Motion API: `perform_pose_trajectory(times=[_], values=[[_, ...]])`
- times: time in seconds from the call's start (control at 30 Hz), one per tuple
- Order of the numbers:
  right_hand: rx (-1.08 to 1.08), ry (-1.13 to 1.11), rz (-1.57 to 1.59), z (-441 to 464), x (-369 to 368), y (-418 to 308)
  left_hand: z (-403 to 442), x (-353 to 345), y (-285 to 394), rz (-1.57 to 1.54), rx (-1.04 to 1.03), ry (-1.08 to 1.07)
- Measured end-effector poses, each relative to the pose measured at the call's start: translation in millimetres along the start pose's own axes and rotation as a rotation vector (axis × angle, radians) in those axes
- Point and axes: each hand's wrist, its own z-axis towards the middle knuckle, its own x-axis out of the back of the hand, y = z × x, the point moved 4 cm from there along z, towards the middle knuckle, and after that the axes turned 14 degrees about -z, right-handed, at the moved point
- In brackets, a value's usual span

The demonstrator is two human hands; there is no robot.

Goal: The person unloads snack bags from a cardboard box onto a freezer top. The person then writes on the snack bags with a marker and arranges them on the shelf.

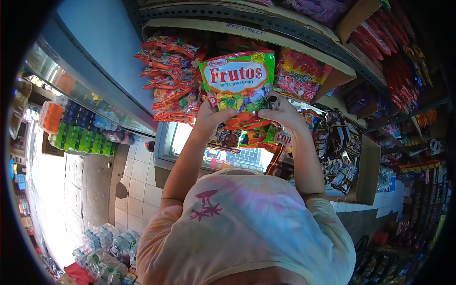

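A bag of Frutos soft chewy candy, green and white with a red top edge, is held upright in front of me. My left hand grips its lower left edge, thumb across the front. On the lower right, my right hand grips it the same way; most fingers of both hands are hidden behind the bag. By the right hand shows a small dark round-ended thing I cannot make out. Just beneath the hands lie more candy packs on a glass-topped case.
Red candy bags are stacked left of the held bag, and a pink strawberry candy bag stands to its right. A cardboard box holds dark wrapped packs at right. A metal shelf runs overhead. Bottle packs stand at left.
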Motion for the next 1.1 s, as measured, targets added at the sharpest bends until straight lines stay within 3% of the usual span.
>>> perform_pose_trajectory(times=[0.1,0.23,0.33,0.47,0.53,0.67,0.77,0.93,1.1], values=[[0.107,-0.059,0.077,12.1,-1.5,30.1,-1.3,0.6,7.4,-0.087,0.098,-0.088],[0.04,-0.042,0.167,-1.7,-15.5,13.9,-0.8,5.8,11.0,0.05,0.202,-0.114],[0.115,0.128,0.376,0.4,-17.5,21.0,-1.4,-0.2,13.6,0.057,0.117,-0.046],[0.054,0.18,0.382,-0.9,-4.8,31.8,-4.6,10.3,20.7,-0.024,0.051,0.002],[0.177,0.366,0.425,-3.0,-0.6,24.2,-7.8,12.8,17.7,0.185,0.146,0.015],[0.241,0.401,0.488,-1.9,1.6,32.8,-5.4,19.5,-1.3,0.22,0.139,0.03],[0.219,0.386,0.573,-4.5,0.1,36.2,-5.2,17.3,-3.8,0.168,0.008,0.019],[0.205,0.366,0.647,-8.4,1.7,39.9,-7.5,0.9,4.1,-0.239,0.109,0.053],[0.236,0.342,0.677,-10.3,-1.1,41.0,-5.8,-3.3,4.7,0.043,-0.005,-0.021]])
